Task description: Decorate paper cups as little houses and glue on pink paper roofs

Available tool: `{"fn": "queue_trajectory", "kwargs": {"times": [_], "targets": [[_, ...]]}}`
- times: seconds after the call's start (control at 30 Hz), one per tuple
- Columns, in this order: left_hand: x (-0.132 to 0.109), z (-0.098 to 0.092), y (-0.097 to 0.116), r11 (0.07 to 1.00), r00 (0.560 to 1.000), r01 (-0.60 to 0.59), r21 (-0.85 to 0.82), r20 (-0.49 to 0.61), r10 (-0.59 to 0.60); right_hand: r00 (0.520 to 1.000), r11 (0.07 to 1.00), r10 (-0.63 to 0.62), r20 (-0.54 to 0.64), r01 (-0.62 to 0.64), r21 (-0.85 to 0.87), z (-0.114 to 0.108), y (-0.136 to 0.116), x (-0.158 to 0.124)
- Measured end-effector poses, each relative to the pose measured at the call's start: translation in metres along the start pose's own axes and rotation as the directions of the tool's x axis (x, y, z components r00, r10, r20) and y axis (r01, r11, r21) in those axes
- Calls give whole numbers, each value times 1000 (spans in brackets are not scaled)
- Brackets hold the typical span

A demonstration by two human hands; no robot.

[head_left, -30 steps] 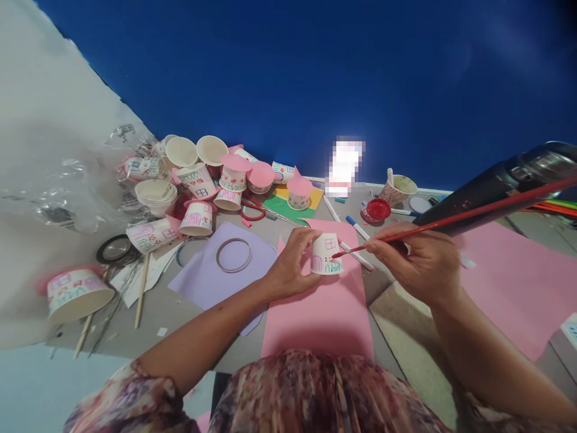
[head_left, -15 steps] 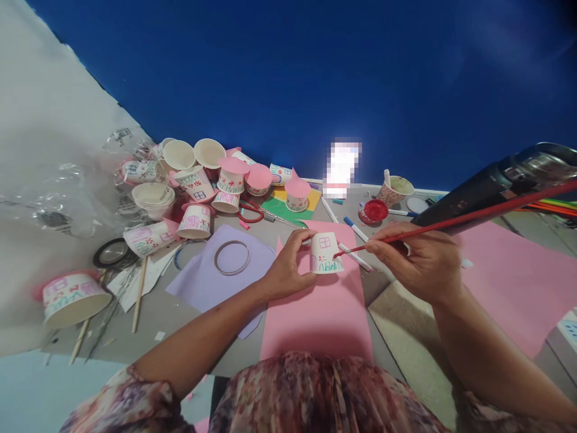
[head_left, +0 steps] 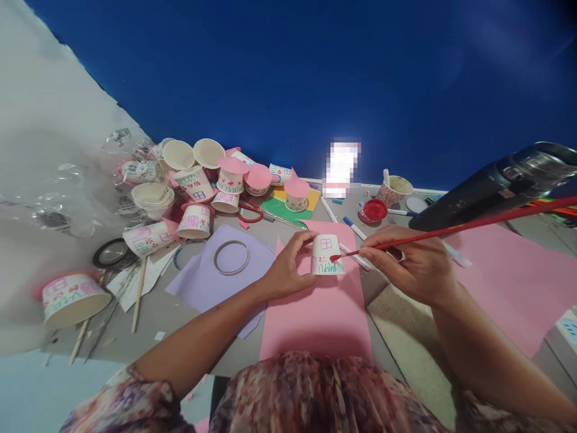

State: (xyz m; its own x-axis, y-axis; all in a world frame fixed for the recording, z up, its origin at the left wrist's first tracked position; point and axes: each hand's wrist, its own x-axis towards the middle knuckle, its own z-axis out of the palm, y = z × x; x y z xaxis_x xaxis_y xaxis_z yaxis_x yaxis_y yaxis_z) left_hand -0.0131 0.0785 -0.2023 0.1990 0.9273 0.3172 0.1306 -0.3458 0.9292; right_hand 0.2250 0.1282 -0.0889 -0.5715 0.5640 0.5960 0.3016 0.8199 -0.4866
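Observation:
A white paper cup point(head_left: 327, 252) is upside down over the pink paper point(head_left: 315, 325), with a purple window, green grass strokes and small red marks drawn on it. My left hand point(head_left: 291, 267) grips its left side between thumb and fingers. In my right hand point(head_left: 412, 264) is a long red paintbrush point(head_left: 469, 226), pinched near its bristle end. The red-tipped bristles touch the cup's front, just above the green strokes. Beyond the cup stands a small open pot of red paint point(head_left: 373, 211).
Decorated cups with pink paper tops point(head_left: 193, 221) crowd the left back. A tape roll point(head_left: 231, 257) lies on purple paper point(head_left: 193, 282). Scissors point(head_left: 250, 211) and markers point(head_left: 356, 228) lie behind. A dark flask point(head_left: 491, 186) and another pink sheet point(head_left: 518, 276) are at right.
The brush tip has shifted slightly left and down across the cup's front, my right hand moving with it. The cup, still in my left hand, has moved very slightly right.

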Motion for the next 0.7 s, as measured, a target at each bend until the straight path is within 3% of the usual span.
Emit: {"fn": "queue_trajectory", "kwargs": {"times": [0.27, 0.57, 0.7], "targets": [[0, 0, 0, 1000, 1000, -1, 0, -5, 1, 991, 990, 7, -131, -25, -139, -2, 1, -4], [0, 0, 1, 1000, 1000, 10, -6, 2, -9, 994, 992, 24, -110, -37, -124, 5, 2, -5], [0, 0, 1, 1000, 1000, -8, -8, -3, 8, 978, 978, 25, -207, -67, -199, 5, 0, -5]]}}
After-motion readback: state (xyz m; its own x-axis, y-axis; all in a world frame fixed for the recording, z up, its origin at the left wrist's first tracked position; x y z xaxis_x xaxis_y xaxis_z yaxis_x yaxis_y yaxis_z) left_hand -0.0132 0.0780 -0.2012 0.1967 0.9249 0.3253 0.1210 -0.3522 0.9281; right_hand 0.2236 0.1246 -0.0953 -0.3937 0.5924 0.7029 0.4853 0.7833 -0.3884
